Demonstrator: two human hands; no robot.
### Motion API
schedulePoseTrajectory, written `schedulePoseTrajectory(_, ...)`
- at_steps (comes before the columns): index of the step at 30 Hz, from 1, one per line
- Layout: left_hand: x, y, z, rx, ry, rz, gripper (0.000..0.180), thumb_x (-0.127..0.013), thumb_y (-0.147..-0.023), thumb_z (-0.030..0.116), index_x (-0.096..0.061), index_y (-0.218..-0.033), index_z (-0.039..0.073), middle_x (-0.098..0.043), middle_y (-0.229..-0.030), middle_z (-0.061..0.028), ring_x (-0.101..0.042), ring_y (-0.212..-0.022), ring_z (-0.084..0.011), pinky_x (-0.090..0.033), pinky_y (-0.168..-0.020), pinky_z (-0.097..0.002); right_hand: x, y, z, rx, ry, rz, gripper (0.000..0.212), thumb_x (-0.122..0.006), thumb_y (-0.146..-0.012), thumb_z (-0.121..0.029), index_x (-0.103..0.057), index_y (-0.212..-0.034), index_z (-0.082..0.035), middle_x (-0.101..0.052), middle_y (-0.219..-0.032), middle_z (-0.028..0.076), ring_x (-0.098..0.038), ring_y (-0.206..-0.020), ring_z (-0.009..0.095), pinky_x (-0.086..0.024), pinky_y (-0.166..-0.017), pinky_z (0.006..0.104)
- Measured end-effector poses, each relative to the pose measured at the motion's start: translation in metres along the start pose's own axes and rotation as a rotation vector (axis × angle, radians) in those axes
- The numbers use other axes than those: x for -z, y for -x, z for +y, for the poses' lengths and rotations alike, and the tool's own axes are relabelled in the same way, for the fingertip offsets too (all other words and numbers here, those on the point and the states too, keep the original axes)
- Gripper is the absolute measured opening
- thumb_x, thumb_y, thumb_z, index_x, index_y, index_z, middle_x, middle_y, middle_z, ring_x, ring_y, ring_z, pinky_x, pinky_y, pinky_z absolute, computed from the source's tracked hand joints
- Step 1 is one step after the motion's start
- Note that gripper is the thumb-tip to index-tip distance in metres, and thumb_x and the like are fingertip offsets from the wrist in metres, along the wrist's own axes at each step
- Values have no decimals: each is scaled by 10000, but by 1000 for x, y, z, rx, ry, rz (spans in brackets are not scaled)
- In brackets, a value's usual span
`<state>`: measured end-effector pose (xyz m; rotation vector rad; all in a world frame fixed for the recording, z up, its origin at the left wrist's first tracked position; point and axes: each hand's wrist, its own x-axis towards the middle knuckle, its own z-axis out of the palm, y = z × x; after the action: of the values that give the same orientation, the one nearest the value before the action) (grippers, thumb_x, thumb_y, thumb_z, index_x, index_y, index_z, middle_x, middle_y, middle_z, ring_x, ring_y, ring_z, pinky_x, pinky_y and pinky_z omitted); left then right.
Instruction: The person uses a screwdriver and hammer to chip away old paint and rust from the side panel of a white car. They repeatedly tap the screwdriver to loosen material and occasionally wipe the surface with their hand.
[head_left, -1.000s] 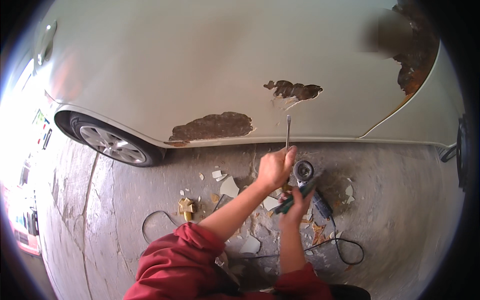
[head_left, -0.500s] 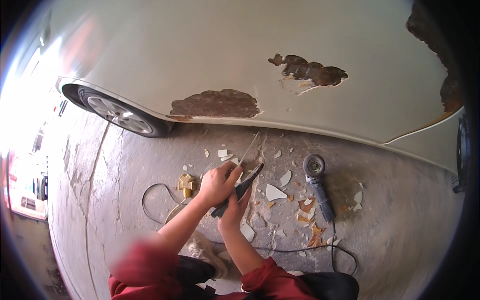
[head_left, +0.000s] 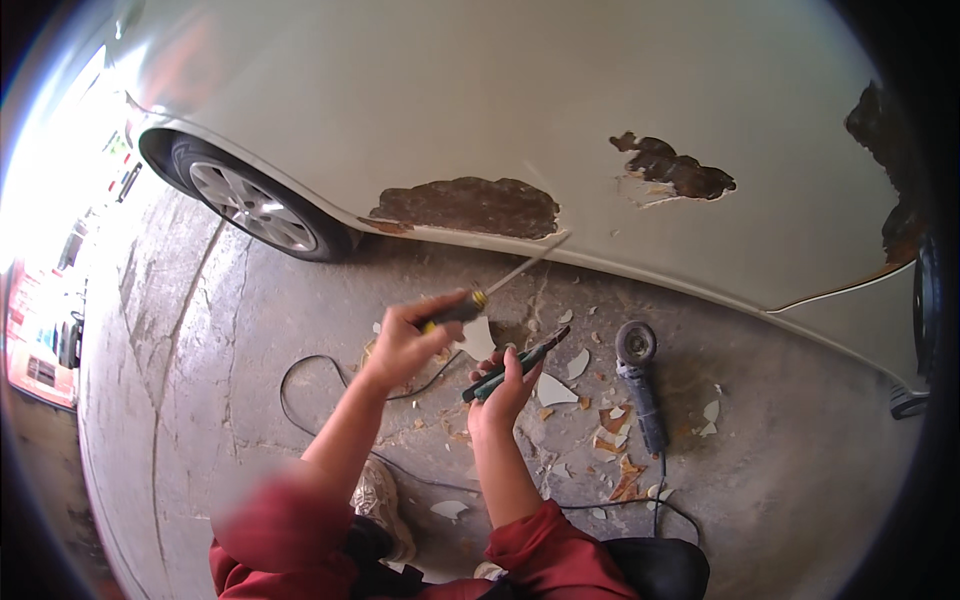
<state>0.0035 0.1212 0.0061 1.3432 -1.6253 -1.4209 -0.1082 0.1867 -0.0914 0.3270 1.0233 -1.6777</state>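
My left hand [head_left: 412, 345] is closed around the yellow-and-dark handle of a screwdriver [head_left: 520, 268]. Its long shaft slants up to the right, and the tip lies near the lower edge of a pale car body panel [head_left: 480, 110], beside a large brown patch of bared surface [head_left: 465, 205]. Whether the tip touches the panel I cannot tell. Lower and to the right, my right hand [head_left: 505, 390] grips a slim hand tool [head_left: 530, 362] with a dark green handle and a dark pointed end. Its exact kind is unclear.
An angle grinder [head_left: 643, 385] lies on the concrete to the right, its cord [head_left: 600, 503] running back past my feet. Pale filler shards [head_left: 558, 389] and brown flakes [head_left: 628, 478] litter the floor. Other brown patches [head_left: 685, 172] mark the panel. A car wheel [head_left: 250, 205] stands at left.
My hands have moved apart. The left one has risen with the screwdriver toward the panel's lower edge; the right one, with the green-handled tool, has shifted right and slightly up. The view has also shifted.
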Motion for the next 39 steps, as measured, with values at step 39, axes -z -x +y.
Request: schedulePoseTrajectory(39,82,-126,54,-273,-8,-862,317,-614,-957,247,-700,-963,-58,-705,-696,-110,-695,-598,-151,-550,-594,-309,-76,110,-56,-113,2052,-749,877,-729,-767,-190,-342,-1541,-45,-627,-1269,215,-642,-1076,263,-485,-964,355)
